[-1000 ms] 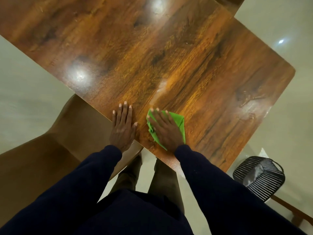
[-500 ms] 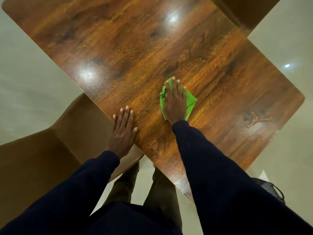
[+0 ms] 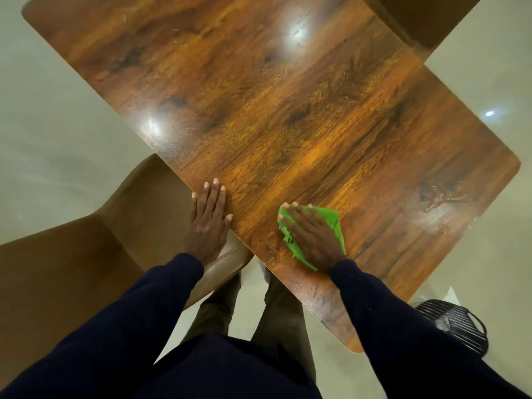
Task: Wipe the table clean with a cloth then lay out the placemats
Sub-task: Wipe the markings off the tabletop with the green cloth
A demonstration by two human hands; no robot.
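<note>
Head view, looking straight down.

Wood-grain worktop (image 3: 288,110) runs diagonally across the frame. It is glossy, with two ceiling-light glares, one at the left edge and one far centre.

Right hand (image 3: 312,237): flat, palm down, fingers straight and slightly spread, pressing on the green cloth (image 3: 335,223). Nothing is curled round the cloth. Fingertips are a bit blurred.

The cloth is crumpled and lies on the worktop near the near edge, right of centre. It is mostly under the right hand, with green showing on both sides of the palm and past the knuckles on the right.

Left hand (image 3: 208,223): flat, fingers straight and close together, thumb out to the right. Fingers rest on the near-left edge of the worktop and the heel of the hand hangs off it. It holds nothing. The two hands are apart, with bare wood between them.

Both arms are in dark navy sleeves (image 3: 403,326). Legs (image 3: 276,306) show below the worktop edge.

Brown chair (image 3: 86,240) at near left, its seat tucked partly under the worktop edge beneath the left hand. Second brown chair (image 3: 426,18) at the far right corner.

Black wire basket (image 3: 460,326) on the pale floor (image 3: 57,125) at near right, just beside the right sleeve; contents unclear.
</note>
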